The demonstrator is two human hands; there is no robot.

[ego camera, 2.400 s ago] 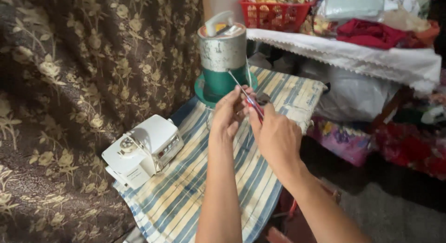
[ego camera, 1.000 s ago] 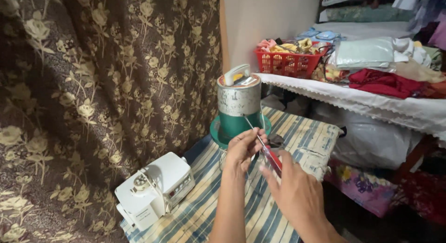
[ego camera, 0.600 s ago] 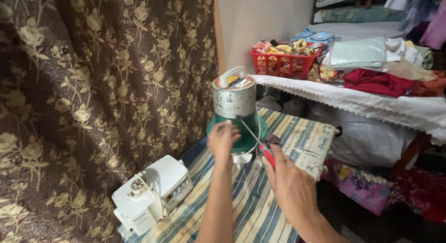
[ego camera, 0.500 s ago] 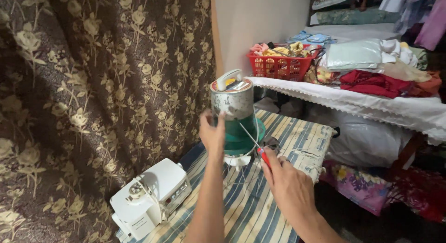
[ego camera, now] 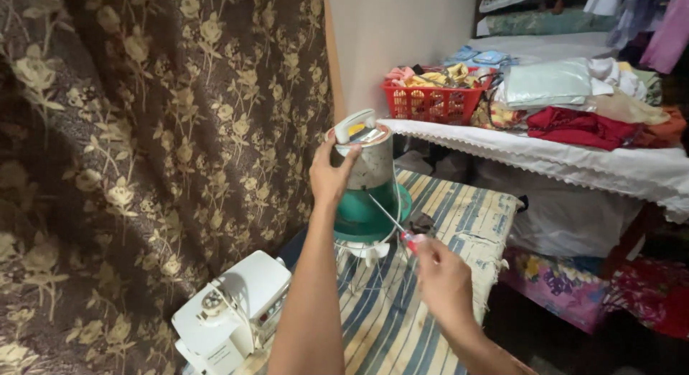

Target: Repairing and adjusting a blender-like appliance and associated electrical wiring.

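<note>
My left hand [ego camera: 329, 177] grips the side of a grey cylindrical appliance [ego camera: 367, 167] that sits on a green round base [ego camera: 359, 221]; a white handle lies across its top. My right hand [ego camera: 443, 282] holds a red-handled screwdriver [ego camera: 391, 223] whose thin shaft points up-left at the lower part of the cylinder. The appliance looks lifted a little above the striped cloth-covered table [ego camera: 459, 224], with a white wire frame [ego camera: 362, 249] hanging below its base.
A small white sewing machine [ego camera: 230, 314] stands at the table's near left. A brown flowered curtain [ego camera: 143, 131] hangs on the left. Behind, a white-clothed shelf [ego camera: 574, 163] carries a red basket [ego camera: 434, 102] and folded clothes.
My left hand has moved from the screwdriver's tip up to the cylinder's side and taken hold of it. The appliance has risen slightly. My right hand keeps the screwdriver.
</note>
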